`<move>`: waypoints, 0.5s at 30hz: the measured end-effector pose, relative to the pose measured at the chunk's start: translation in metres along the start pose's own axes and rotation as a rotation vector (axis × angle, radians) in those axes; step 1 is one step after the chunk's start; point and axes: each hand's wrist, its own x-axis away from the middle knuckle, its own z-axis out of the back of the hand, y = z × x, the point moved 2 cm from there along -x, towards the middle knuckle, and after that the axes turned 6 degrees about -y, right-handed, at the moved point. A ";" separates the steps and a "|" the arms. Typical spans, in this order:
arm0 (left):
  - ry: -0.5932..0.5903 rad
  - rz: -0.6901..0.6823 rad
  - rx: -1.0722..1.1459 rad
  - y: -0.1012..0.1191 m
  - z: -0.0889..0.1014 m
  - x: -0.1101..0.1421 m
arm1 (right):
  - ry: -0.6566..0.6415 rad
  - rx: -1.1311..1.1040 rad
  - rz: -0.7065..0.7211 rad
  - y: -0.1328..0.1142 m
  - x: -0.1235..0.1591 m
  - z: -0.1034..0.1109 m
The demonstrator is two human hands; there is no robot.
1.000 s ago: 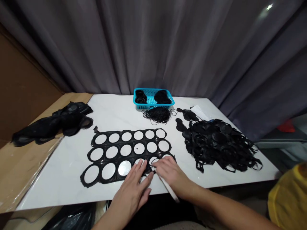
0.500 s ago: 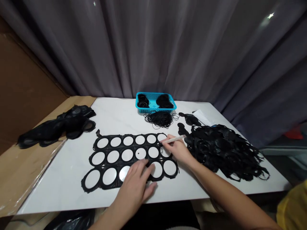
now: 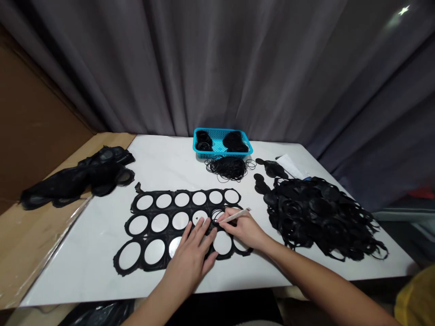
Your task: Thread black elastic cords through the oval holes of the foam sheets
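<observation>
A black sheet (image 3: 148,228) with rows of round holes lies flat on the white table, which shows through the holes. My left hand (image 3: 192,253) rests palm down on its front part, fingers stretched out, covering some holes. In my right hand (image 3: 246,230) is a slim white pen-like tool (image 3: 237,215), pinched between thumb and fingers. Its lower end is at the middle row, near the right. Thin black rings (image 3: 216,213) show loosely over a hole there, beside the fingertips; whether the fingers also grip them is hidden.
A blue basket (image 3: 222,155) holding black bundles stands at the back, with a tangle of thin black rings (image 3: 231,167) before it. Right lies a heap of black cut pieces (image 3: 319,213). Black sheeting (image 3: 78,179) lies on cardboard (image 3: 44,231) at left.
My right hand went from the front row up to the back right of the sheet, then down and left to the middle row, still holding the tool. My left hand shifted only slightly.
</observation>
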 end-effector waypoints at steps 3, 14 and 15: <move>-0.007 0.001 0.012 0.000 0.000 0.000 | 0.006 -0.006 0.011 0.000 0.000 -0.001; 0.020 0.010 0.029 0.000 0.001 0.000 | 0.163 0.210 0.104 -0.008 -0.001 0.026; 0.022 0.010 0.029 0.000 0.001 0.000 | 0.113 0.179 0.088 -0.006 -0.001 0.019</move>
